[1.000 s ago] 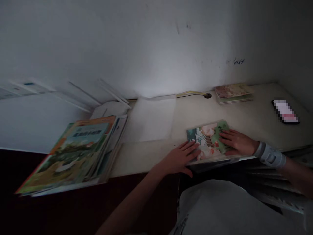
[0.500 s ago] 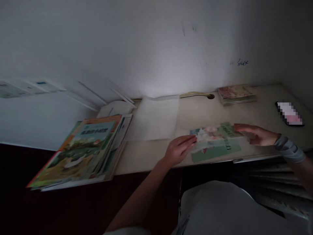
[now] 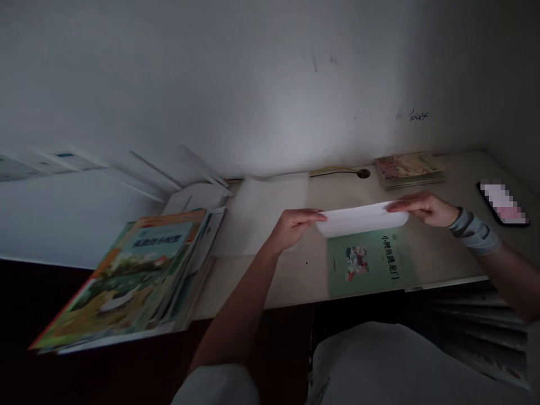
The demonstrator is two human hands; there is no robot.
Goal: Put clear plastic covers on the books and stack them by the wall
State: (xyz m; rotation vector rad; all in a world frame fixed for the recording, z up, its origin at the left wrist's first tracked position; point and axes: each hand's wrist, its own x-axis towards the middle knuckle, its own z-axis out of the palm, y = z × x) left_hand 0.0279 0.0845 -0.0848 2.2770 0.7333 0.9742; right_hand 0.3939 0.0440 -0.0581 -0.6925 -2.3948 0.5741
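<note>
Nearest me on the desk (image 3: 291, 287), the green book (image 3: 375, 264) lies uncovered, where a second ago a picture cover lay flat under my spread hands. Just past it, at the book's twelve o'clock, I now have white paper (image 3: 358, 222) raised, my left hand (image 3: 294, 228) pinching its nine o'clock end and my right hand (image 3: 431, 208) its three o'clock end, fingers closed. Farther off, the small books (image 3: 409, 170) at one and phone (image 3: 504, 203) at two haven't moved.
</note>
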